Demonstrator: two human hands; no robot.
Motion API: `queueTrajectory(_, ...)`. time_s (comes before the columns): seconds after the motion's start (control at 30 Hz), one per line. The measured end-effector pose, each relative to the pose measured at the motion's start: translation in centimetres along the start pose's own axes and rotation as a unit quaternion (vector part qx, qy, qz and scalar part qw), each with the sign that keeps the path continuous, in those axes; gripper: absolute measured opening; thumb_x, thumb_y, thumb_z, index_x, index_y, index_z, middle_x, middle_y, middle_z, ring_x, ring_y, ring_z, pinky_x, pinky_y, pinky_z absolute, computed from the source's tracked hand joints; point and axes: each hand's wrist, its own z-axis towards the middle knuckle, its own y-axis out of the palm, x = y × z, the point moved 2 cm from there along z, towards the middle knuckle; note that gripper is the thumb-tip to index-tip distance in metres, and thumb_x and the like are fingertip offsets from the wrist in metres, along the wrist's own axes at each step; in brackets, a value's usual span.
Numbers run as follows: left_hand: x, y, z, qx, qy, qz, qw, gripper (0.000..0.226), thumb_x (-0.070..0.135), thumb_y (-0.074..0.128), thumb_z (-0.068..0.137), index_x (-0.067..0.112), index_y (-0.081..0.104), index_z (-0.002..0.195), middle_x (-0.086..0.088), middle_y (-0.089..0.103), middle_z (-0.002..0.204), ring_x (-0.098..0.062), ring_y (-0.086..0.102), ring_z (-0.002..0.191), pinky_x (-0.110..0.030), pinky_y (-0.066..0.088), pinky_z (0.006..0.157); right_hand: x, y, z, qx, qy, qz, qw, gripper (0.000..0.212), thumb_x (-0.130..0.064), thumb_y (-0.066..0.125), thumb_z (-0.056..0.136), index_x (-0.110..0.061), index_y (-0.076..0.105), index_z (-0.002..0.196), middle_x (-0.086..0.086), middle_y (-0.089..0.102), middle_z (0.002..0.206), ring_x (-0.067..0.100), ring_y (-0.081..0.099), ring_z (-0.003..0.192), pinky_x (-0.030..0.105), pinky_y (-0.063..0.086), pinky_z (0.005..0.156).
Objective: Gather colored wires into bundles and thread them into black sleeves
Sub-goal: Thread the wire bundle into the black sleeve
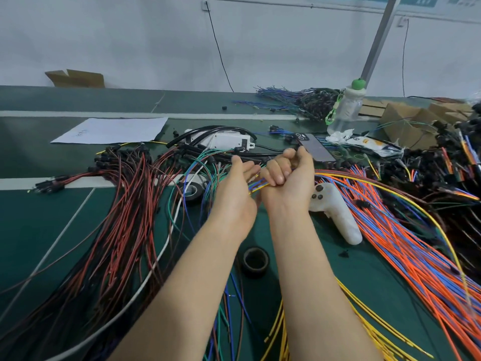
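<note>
A small bundle of coloured wires (256, 185) is held just above the middle of the bench (31, 217) between both hands. The right hand (289, 178) has its grip curled round it, and the left hand (234, 190) pinches it just beside. Red-and-black leads (117, 204) fan out to the left, orange and blue wires (403, 230) to the right, and a tape roll (255, 260) lies nearer.

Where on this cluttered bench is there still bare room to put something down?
Bare green mat shows front left, below the white stripe and left of the red-black wires. There is more behind the paper sheet, and a small patch in front of the white handle. Crowded: the centre around the held wire bundle, and the right under orange-blue wires.
</note>
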Motion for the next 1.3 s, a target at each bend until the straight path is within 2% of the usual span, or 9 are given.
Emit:
queueTrajectory(0.07, 0.1, -0.2, 0.1, 0.001, 0.007, -0.008, 1.0, 0.042, 0.038, 0.029, 0.102, 0.005, 0.055, 0.109, -0.014, 0.061, 0.112, -0.022, 0.058, 0.098, -0.035, 0.045, 0.09, 0.8, 0.1, -0.2, 0.0, 0.008, -0.009, 1.0, 0.043, -0.029, 0.034, 0.101, -0.011, 0.042, 0.062, -0.006, 0.022, 0.034, 0.006, 0.018, 0.024, 0.012, 0.013, 0.03)
queueTrajectory(0.13, 0.2, -0.4, 0.2, 0.003, 0.014, 0.004, 1.0, 0.042, 0.039, 0.029, 0.102, 0.008, 0.057, 0.101, -0.007, 0.061, 0.095, -0.018, 0.058, 0.085, -0.03, 0.047, 0.075, 1.2, 0.1, -0.2, -0.007, -0.001, -0.025, 1.0, 0.047, -0.033, 0.031, 0.103, -0.009, 0.042, 0.063, -0.006, 0.021, 0.034, 0.006, 0.017, 0.024, 0.011, 0.013, 0.032)
queueTrajectory(0.23, 0.2, -0.7, 0.3, -0.029, 0.016, 0.092, 0.995, 0.037, 0.035, 0.031, 0.102, 0.011, 0.059, 0.1, -0.006, 0.058, 0.091, -0.013, 0.054, 0.076, -0.024, 0.045, 0.061, 1.0, 0.1, -0.1, -0.015, -0.013, -0.033, 0.999, 0.053, -0.04, 0.026, 0.104, -0.008, 0.041, 0.063, -0.006, 0.021, 0.033, 0.006, 0.017, 0.024, 0.009, 0.013, 0.033)
queueTrajectory(0.37, 0.5, -2.0, 0.4, -0.079, 0.116, 0.355, 0.924, 0.014, 0.028, 0.051, 0.096, 0.02, 0.061, 0.09, -0.004, 0.062, 0.089, -0.015, 0.057, 0.079, -0.031, 0.05, 0.073, -0.6, -0.4, 0.3, -0.002, -0.05, -0.041, 0.998, 0.054, -0.041, 0.023, 0.104, -0.01, 0.04, 0.064, -0.006, 0.022, 0.034, 0.006, 0.018, 0.025, 0.012, 0.014, 0.03)
queueTrajectory(0.43, 0.9, -2.3, 0.1, -0.113, 0.147, 0.4, 0.897, 0.006, 0.022, 0.058, 0.092, 0.024, 0.06, 0.086, -0.003, 0.065, 0.08, -0.011, 0.061, 0.071, -0.028, 0.052, 0.072, -1.4, -0.7, 0.5, 0.004, -0.057, -0.027, 0.998, 0.054, -0.043, 0.023, 0.104, -0.011, 0.04, 0.063, -0.006, 0.021, 0.035, 0.006, 0.017, 0.026, 0.013, 0.014, 0.03)
queueTrajectory(0.63, 1.3, -2.5, -0.1, -0.157, 0.194, 0.377, 0.892, 0.021, -0.002, 0.057, 0.089, 0.015, 0.06, 0.078, 0.001, 0.064, 0.066, -0.001, 0.061, 0.055, -0.014, 0.05, 0.059, -1.7, -1.0, 0.7, -0.01, -0.04, 0.027, 0.999, 0.053, -0.043, 0.022, 0.104, -0.011, 0.04, 0.065, -0.006, 0.022, 0.034, 0.006, 0.018, 0.025, 0.013, 0.013, 0.029)
queueTrajectory(1.0, 1.7, -3.2, -0.2, -0.158, 0.047, 0.305, 0.938, 0.017, 0.011, 0.049, 0.097, 0.01, 0.063, 0.086, 0.0, 0.071, 0.065, -0.006, 0.066, 0.059, -0.016, 0.055, 0.06, -1.7, -1.5, 1.1, -0.006, -0.002, 0.003, 1.0, 0.054, -0.042, 0.022, 0.104, -0.011, 0.04, 0.064, -0.006, 0.022, 0.033, 0.006, 0.018, 0.024, 0.013, 0.011, 0.031)
queueTrajectory(1.17, 1.6, -3.4, -0.3, -0.181, 0.017, 0.359, 0.915, 0.01, 0.017, 0.058, 0.093, 0.009, 0.064, 0.09, -0.002, 0.07, 0.074, -0.004, 0.063, 0.059, -0.017, 0.055, 0.061, -1.8, -1.4, 1.1, -0.014, 0.004, 0.003, 1.0, 0.054, -0.042, 0.022, 0.104, -0.011, 0.041, 0.063, -0.006, 0.022, 0.033, 0.006, 0.018, 0.024, 0.013, 0.012, 0.03)
queueTrajectory(1.3, 1.9, -3.1, -0.2, -0.166, 0.133, 0.458, 0.863, 0.015, 0.004, 0.065, 0.086, 0.018, 0.059, 0.085, -0.002, 0.063, 0.08, -0.008, 0.06, 0.066, -0.018, 0.05, 0.068, -1.7, -1.5, 1.2, -0.005, 0.015, 0.014, 1.0, 0.054, -0.042, 0.023, 0.103, -0.011, 0.04, 0.062, -0.006, 0.022, 0.033, 0.006, 0.018, 0.024, 0.013, 0.011, 0.031)
